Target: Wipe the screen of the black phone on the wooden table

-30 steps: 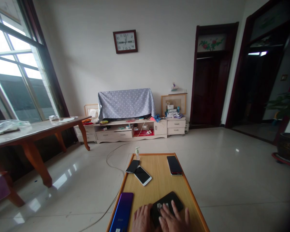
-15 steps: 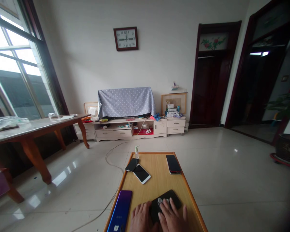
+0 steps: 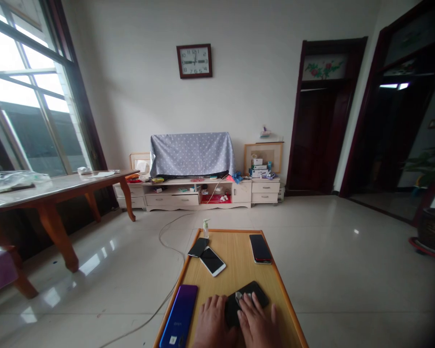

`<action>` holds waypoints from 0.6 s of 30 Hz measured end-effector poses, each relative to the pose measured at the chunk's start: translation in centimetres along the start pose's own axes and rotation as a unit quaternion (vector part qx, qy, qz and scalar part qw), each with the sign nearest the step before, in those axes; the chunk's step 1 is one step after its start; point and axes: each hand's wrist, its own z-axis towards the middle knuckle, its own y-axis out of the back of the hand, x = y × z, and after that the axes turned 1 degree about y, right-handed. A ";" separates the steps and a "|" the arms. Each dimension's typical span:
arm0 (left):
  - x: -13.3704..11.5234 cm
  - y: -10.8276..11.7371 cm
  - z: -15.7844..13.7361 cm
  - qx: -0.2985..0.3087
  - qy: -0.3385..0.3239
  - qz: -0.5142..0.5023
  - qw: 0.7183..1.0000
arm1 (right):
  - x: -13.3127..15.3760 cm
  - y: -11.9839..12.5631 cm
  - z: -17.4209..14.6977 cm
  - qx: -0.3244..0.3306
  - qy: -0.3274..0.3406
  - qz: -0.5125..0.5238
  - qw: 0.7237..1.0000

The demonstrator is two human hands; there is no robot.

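Observation:
A black phone (image 3: pixel 247 298) lies face up on the small wooden table (image 3: pixel 235 270) right in front of me. My left hand (image 3: pixel 210 323) rests flat beside it and steadies its left edge. My right hand (image 3: pixel 256 325) lies on top of the phone and presses a small grey cloth (image 3: pixel 239 296) against the screen with its fingertips. A purple-blue phone (image 3: pixel 179 315) lies to the left of my left hand.
Farther along the table lie a black phone (image 3: pixel 197 247), a white-edged phone (image 3: pixel 212 261), a red-edged phone (image 3: pixel 260 248) and a small pump bottle (image 3: pixel 205 228). A cable (image 3: pixel 166 241) runs over the tiled floor. A long wooden table (image 3: pixel 50 193) stands left, a potted plant (image 3: pixel 431 193) right.
The view has shifted slightly, with the table and hands sitting a little higher in the picture. My right hand with the cloth has moved a little across the black phone's screen.

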 end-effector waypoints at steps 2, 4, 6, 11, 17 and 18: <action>0.4 -0.4 0.3 -0.017 -0.020 -0.015 1.000 | -0.4 -0.5 0.1 -0.005 -0.003 -0.007 1.000; 0.8 -0.8 0.4 -0.029 -0.032 -0.033 0.999 | -0.8 -0.9 0.3 0.003 -0.007 -0.009 1.000; 1.2 -1.0 0.5 -0.035 -0.040 -0.048 0.997 | -1.1 -1.4 0.5 0.008 -0.006 -0.009 1.000; 1.8 -1.3 0.9 -0.029 -0.027 -0.060 0.997 | -1.4 -3.8 1.1 -0.037 -0.008 -0.054 0.998; 3.1 -1.4 2.3 0.048 -0.015 -0.046 0.998 | -1.7 -6.8 2.0 -0.105 -0.017 -0.109 0.988; 3.3 -1.4 2.6 0.062 -0.015 -0.039 0.997 | -1.8 -7.1 2.2 -0.109 -0.017 -0.110 0.988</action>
